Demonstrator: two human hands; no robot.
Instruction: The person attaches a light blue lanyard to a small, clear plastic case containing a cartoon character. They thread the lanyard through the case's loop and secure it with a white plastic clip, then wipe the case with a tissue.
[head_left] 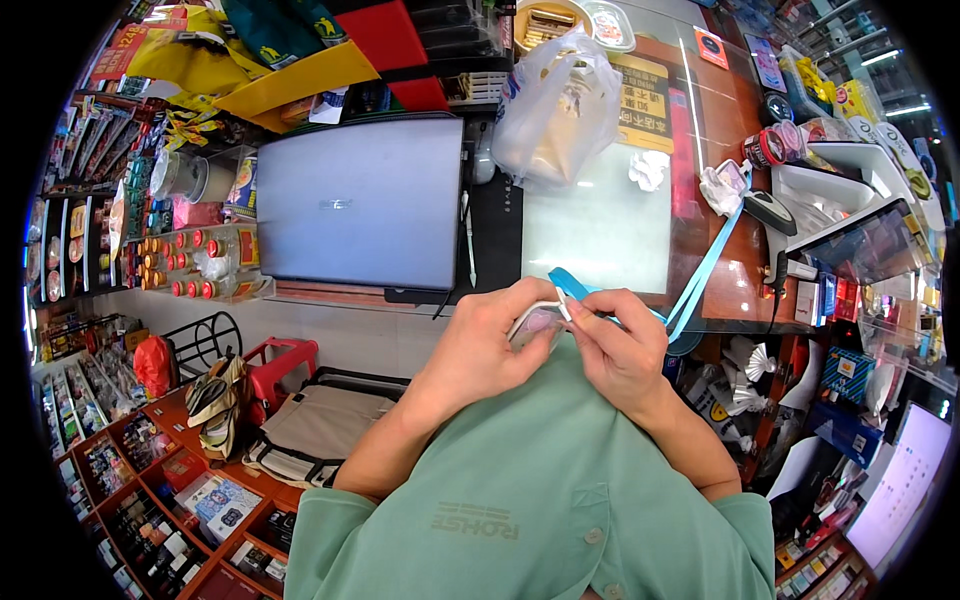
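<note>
Close in front of my chest, at the counter's near edge, both hands are closed and almost meet. My left hand grips a small white-rimmed card holder with a pinkish face; my fingers cover part of it. With thumb and fingertips, my right hand pinches the holder's white upper end, where a blue lanyard shows. Light blue straps run from beside my right hand up the counter to a second small holder lying by crumpled tissue. How the strap joins the holder is hidden by my fingers.
A closed grey laptop lies on the counter to the left, with a white pen beside it. A filled plastic bag stands ahead. Crumpled tissue and a handheld scanner are on the right. Stocked shelves surround the counter.
</note>
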